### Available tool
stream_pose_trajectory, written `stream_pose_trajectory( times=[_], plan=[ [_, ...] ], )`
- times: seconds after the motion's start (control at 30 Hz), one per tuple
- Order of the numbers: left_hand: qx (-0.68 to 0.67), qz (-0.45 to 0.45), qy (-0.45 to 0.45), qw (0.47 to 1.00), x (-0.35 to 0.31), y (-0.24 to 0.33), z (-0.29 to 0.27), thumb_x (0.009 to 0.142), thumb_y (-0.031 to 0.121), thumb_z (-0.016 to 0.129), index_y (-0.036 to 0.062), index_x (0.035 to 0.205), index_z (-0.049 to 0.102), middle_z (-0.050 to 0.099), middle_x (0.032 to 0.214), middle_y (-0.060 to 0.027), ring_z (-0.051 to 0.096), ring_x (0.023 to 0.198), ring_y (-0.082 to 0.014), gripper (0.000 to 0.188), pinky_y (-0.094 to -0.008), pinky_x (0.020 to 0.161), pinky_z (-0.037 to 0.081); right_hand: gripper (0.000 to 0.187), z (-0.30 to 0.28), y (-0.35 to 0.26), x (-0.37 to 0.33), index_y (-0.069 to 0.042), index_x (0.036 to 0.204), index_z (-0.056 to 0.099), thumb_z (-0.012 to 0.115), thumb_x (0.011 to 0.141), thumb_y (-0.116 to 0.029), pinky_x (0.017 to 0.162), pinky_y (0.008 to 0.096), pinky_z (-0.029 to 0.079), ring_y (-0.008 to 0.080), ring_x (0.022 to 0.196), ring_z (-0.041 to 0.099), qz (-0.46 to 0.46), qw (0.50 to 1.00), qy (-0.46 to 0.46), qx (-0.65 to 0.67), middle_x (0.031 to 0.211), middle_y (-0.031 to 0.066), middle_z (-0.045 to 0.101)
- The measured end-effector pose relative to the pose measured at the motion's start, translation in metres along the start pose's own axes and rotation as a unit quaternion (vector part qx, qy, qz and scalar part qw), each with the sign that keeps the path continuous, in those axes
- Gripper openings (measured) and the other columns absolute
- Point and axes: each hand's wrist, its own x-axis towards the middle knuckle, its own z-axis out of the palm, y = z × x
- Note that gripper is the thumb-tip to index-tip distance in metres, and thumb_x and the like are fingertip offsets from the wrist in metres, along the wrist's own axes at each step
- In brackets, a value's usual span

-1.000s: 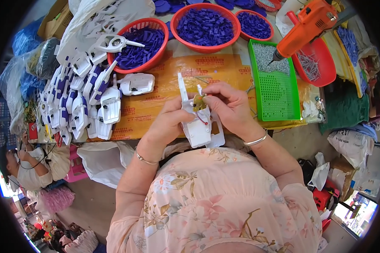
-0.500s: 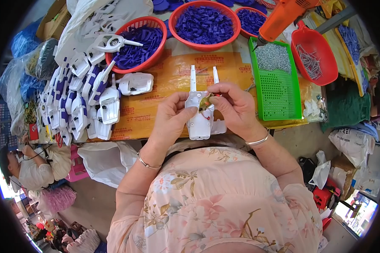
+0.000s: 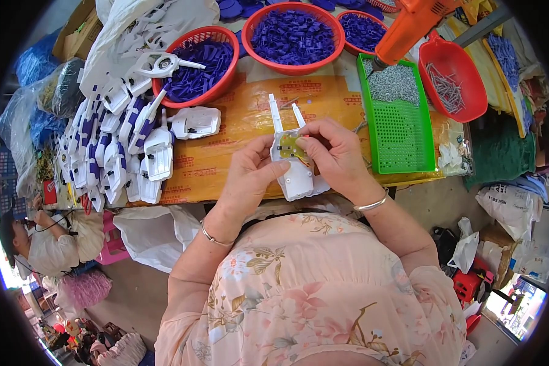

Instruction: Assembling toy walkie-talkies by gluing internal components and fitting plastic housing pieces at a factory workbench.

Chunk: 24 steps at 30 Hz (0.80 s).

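Observation:
A white plastic housing with two long prongs at its far end is tilted slightly in front of me at the table's near edge. My left hand grips its left side, thumb on top and fingers curled round. A small yellow-green circuit board lies flat in the upper part of the housing. My right hand pinches the board's right edge between thumb and forefinger. Thin wires by the board are partly covered by the right thumb.
White-and-purple housings pile up at left. Red baskets of purple parts stand at the back. At right are a green tray of screws, a red scoop and an orange power screwdriver. A co-worker sits far left.
The circuit board has turned from edge-on to flat and come down into the housing. The housing has tilted, its prongs swinging left. Both hands keep their hold.

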Motion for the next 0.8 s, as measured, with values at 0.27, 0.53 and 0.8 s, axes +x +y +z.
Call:
stream_pose_trajectory(
  times=[0.27,0.53,0.8],
  plan=[
    [0.023,-0.004,-0.029,0.999,-0.001,0.002,-0.001,0.076,-0.006,0.060,-0.0043,0.122,0.051,0.061,0.109,-0.0092,0.060,0.095,-0.0135,0.047,-0.0277,0.086,0.049,0.009,-0.001,0.001,0.001,0.001,0.087,0.062,0.064,0.081,-0.005,0.059,0.0260,0.045,0.0154,0.066,0.056,-0.097,0.992,0.013,-0.080,0.076,0.0072,0.059],
    [-0.008,-0.046,-0.035,0.998,-0.003,0.005,0.001,0.077,-0.005,0.056,-0.0042,0.121,0.052,0.063,0.104,-0.0074,0.061,0.092,-0.0131,0.044,-0.0267,0.082,0.050,0.009,-0.006,0.002,0.001,0.000,0.096,0.056,0.057,0.091,-0.006,0.058,0.0190,0.042,0.0041,0.066,0.050,0.040,0.993,0.018,0.105,0.073,-0.0020,0.055],
    [-0.010,-0.020,-0.002,1.000,-0.002,0.001,0.001,0.077,-0.005,0.058,-0.0040,0.120,0.052,0.063,0.105,-0.0073,0.061,0.092,-0.0124,0.044,-0.0264,0.081,0.050,0.010,-0.005,0.009,0.000,-0.001,0.098,0.058,0.058,0.090,-0.007,0.054,0.0173,0.039,0.0021,0.062,0.047,-0.004,1.000,-0.006,-0.006,0.072,-0.0034,0.054]
  ],
)
